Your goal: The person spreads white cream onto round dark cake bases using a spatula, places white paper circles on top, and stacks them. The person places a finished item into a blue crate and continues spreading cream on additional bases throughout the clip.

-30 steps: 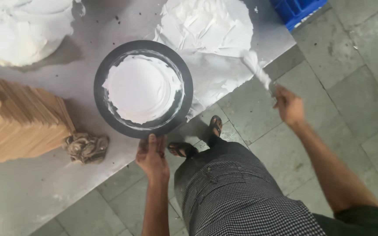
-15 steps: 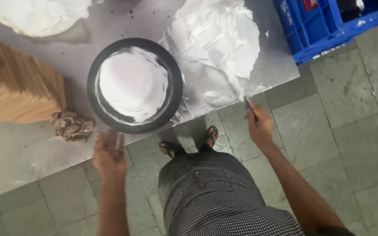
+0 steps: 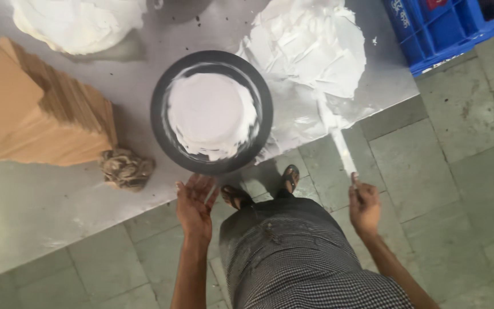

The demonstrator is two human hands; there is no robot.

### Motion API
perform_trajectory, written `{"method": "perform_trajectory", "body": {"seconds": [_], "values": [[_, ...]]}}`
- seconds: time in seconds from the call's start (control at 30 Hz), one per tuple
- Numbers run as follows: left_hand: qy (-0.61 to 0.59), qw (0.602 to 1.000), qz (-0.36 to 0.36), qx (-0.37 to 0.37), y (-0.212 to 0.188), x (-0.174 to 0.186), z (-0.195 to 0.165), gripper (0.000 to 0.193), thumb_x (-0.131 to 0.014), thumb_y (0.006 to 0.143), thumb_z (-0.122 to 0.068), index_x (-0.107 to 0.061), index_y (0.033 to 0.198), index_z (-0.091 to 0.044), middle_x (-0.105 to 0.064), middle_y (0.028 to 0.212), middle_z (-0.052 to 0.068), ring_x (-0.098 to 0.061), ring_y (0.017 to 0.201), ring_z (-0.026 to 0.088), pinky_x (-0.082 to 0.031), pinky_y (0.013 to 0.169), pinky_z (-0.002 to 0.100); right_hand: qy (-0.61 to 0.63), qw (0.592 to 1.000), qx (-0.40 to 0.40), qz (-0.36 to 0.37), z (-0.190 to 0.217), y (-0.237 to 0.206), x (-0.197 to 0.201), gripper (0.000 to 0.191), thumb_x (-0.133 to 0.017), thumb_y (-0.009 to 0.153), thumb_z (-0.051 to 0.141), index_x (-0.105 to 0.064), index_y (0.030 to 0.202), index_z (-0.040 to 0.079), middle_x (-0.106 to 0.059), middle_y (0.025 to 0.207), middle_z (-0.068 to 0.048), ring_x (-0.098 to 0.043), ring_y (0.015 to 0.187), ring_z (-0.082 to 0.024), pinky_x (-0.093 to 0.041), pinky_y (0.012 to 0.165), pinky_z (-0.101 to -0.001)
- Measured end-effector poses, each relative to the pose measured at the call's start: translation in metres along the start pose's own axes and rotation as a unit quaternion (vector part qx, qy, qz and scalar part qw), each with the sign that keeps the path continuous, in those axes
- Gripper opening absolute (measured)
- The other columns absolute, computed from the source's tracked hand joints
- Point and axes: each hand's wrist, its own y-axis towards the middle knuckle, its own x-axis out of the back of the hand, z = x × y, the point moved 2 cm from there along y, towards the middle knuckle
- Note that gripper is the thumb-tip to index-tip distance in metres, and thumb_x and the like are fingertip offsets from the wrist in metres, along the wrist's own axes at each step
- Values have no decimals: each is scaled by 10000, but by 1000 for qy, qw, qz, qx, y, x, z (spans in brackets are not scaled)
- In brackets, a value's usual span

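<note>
Grey floor tiles fill the lower half of my view, and a steel table point(image 3: 41, 206) runs across the top. From largest to smallest on it: a stack of brown cardboard sheets point(image 3: 35, 114) at nine o'clock, a spread heap of white cream point(image 3: 310, 46) at one o'clock, another white mound point(image 3: 75, 23) at eleven o'clock, and in the middle a round dark turntable point(image 3: 167, 126) carrying a white-coated cake point(image 3: 210, 114). A blue crate point(image 3: 435, 34) sits off the table's end at two o'clock; what it holds is cut off by the frame. A crumpled brown rag point(image 3: 126, 169) lies at seven o'clock of the turntable.

My left hand point(image 3: 194, 206) is spread open, fingers just at the turntable's six o'clock rim, holding nothing. My right hand point(image 3: 364, 206) is closed around the handle of a long cream-smeared spatula point(image 3: 338, 143), whose blade points up toward the cream heap.

I judge the cake soft and easily marred, its coating wet and slippery, so I would only take hold by the stiff turntable rim. The spatula looks light and rigid; its handle is the clean place to hold it.
</note>
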Motion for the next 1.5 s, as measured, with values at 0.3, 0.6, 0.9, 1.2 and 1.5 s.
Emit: {"method": "perform_trajectory", "body": {"seconds": [0.3,0.6,0.9,1.2,1.5], "values": [[14,996,71,45,35,8,-19,665,-350,1043,-524,-480,1391,28,-615,1277,202,-599,1197,346,-548,1016,505,345,890,-236,180,48,19,-94,362,-565,1089,310,-687,1091,-31,-638,749,-147,-531,571,-139,-427,523,-286],[61,994,17,84,63,10,-56,509,-561,986,-382,-525,1387,-70,-643,1291,71,-618,1167,227,-524,986,377,253,929,-250,101,62,-29,-41,427,-504,1073,391,-662,996,3,-579,707,-22,-530,587,-94,-464,530,-262],[155,982,68,-78,188,-18,-93,512,-520,1039,-404,-669,1209,56,-711,1176,167,-654,1019,259,-540,895,363,140,968,10,207,188,71,-49,578,-569,1012,128,-409,1567,146,-717,935,-136,-657,675,-208,-550,652,-350],[161,956,222,107,-19,-6,94,501,-603,872,-61,-516,1365,-41,-636,1301,148,-652,1142,260,-547,893,385,9,976,134,174,174,36,-30,552,-628,1005,89,-459,1530,65,-667,888,-233,-639,770,-384,-525,733,-464],[97,992,84,16,16,-6,-3,556,-750,853,-135,-511,1347,-48,-657,1264,111,-663,1094,217,-587,914,324,0,969,149,199,171,15,-14,554,-614,1009,85,-441,1533,40,-669,889,-227,-639,752,-379,-517,708,-469]]}}
